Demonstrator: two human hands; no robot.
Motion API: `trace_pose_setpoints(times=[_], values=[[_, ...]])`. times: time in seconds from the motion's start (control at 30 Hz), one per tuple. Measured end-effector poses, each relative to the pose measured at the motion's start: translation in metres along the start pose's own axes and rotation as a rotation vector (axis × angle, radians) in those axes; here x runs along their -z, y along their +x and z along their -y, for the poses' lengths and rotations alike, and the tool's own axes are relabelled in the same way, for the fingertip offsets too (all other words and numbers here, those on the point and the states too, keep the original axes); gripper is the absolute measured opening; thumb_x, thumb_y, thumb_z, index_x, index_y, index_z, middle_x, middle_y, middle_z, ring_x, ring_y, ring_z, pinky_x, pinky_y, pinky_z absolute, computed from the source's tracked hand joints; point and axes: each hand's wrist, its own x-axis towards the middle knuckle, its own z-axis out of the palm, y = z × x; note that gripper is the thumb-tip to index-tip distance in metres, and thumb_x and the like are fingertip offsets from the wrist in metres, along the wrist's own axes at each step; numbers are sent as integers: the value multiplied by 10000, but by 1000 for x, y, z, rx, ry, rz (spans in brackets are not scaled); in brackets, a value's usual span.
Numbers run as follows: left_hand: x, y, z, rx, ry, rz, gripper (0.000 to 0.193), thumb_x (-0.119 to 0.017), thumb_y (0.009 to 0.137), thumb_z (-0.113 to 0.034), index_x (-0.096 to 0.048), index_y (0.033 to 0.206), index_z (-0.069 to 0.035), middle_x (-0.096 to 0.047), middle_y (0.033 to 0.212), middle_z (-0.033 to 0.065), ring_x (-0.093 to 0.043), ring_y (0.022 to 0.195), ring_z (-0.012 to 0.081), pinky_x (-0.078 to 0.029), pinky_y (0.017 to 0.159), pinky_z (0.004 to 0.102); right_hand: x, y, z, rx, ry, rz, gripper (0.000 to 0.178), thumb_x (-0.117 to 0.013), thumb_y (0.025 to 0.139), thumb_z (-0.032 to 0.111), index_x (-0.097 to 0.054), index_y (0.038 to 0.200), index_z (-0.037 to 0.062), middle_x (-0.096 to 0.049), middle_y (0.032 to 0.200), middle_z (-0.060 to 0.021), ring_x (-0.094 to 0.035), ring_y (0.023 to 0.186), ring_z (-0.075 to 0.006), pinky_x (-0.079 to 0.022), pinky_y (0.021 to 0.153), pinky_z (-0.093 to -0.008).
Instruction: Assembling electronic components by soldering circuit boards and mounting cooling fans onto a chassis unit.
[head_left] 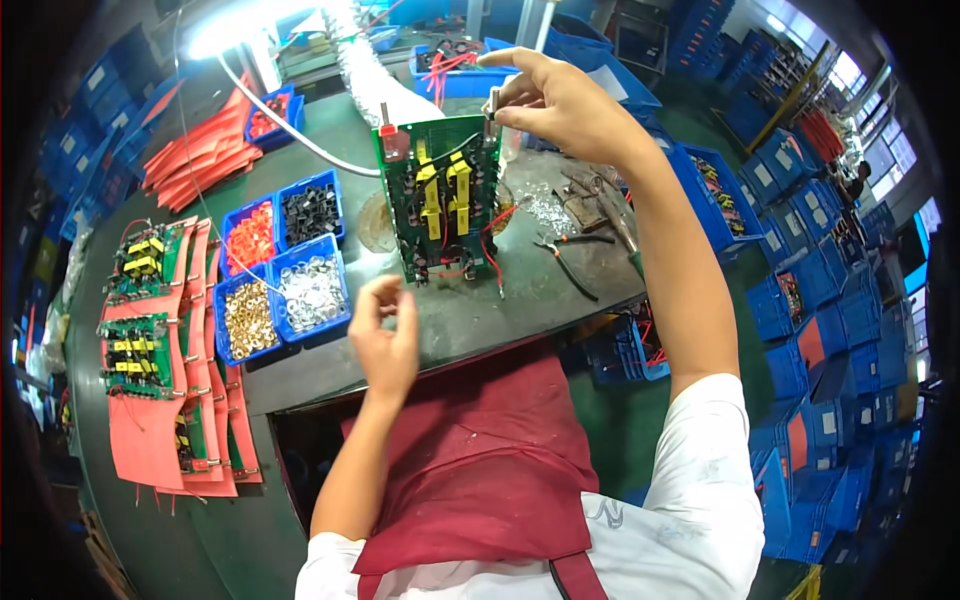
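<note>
A green circuit board (480, 218) with yellow blocks and red and black wires stands upright on the dark table in front of me. Metal posts stick up from its two top corners, the left one beside a red terminal piece. My right hand (565, 105) reaches over the top right corner, thumb and fingertips closed around the metal post (494, 103) there. Any smaller part between those fingertips is hidden. My left hand (388, 335) hovers by the board's lower left corner, fingers half curled and apart from the thumb, with nothing visible in it.
Left of the board, blue bins hold black clips (310, 212), orange-red parts (250, 240), brass nuts (250, 318) and silver washers (312, 295). More boards (140, 350) lie on red sheets. At right are cutters (570, 262), a soldering iron (612, 215) and solder scraps (548, 208).
</note>
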Motion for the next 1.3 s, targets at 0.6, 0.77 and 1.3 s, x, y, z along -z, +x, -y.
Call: trace_pose_setpoints(times=[0.6,0.77,1.3], values=[[-222,-117,70,44,88,207,231,-643,1045,-38,-636,1265,31,-623,968,33,-560,851,83,-454,734,230,10,-648,-407,-1299,-456,-739,202,-652,959,218,-764,1015,60,-779,946,-184,-760,909,-356,-587,844,-456],[-296,-146,78,-45,269,214,256,-628,1072,-89,-622,1303,23,-634,1014,37,-579,918,107,-465,824,253,-3,-678,-470,-1068,-824,-277,273,-757,845,188,-741,1106,110,-715,1116,-134,-651,1135,-348,-524,959,-473],[-354,-153,61,-88,397,213,245,-644,1052,-92,-645,1261,36,-653,1039,70,-595,952,155,-481,882,303,97,-652,-569,-1006,-1133,-59,153,-657,935,246,-794,952,179,-777,1005,-52,-722,1004,-229,-498,961,-478]])
